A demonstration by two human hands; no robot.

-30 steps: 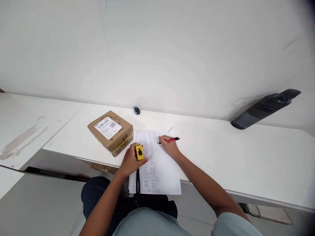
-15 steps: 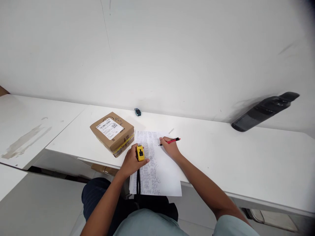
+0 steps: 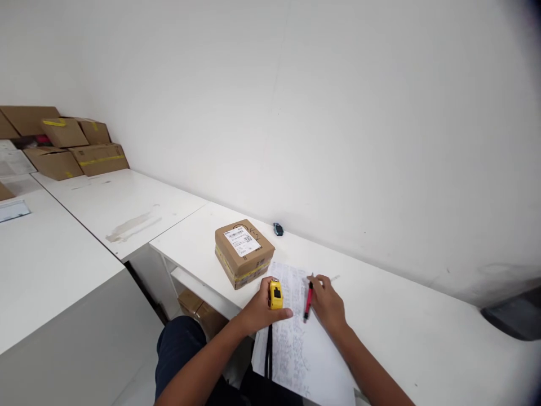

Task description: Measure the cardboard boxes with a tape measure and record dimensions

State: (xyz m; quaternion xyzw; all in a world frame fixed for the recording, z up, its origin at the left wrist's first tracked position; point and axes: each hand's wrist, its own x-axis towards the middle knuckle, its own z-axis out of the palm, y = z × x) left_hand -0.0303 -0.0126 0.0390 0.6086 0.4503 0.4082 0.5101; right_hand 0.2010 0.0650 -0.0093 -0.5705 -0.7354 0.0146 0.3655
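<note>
My left hand (image 3: 261, 307) is closed around a yellow tape measure (image 3: 276, 294), whose black strap hangs down over the paper. A red pen (image 3: 309, 301) is gripped in my right hand (image 3: 327, 301), its body pointing back toward me. Both hands rest over a sheet of paper (image 3: 325, 361) covered in columns of handwriting, which overhangs the front edge of the table. Just beyond my left hand sits a taped cardboard box (image 3: 249, 264) with a white printed label (image 3: 242, 241) and black marker writing on top.
Near the wall lies a small dark-and-teal object (image 3: 278, 229). A black bottle (image 3: 513, 313) stands at the right edge, partly cut off. Several cardboard boxes (image 3: 99, 158) are piled at the far left. More boxes (image 3: 203, 313) show under the white table (image 3: 401, 327).
My view has swung left, bringing the piled boxes into sight. The red pen has turned in my right hand, from pointing rightward to pointing back toward me. My left hand still holds the tape measure.
</note>
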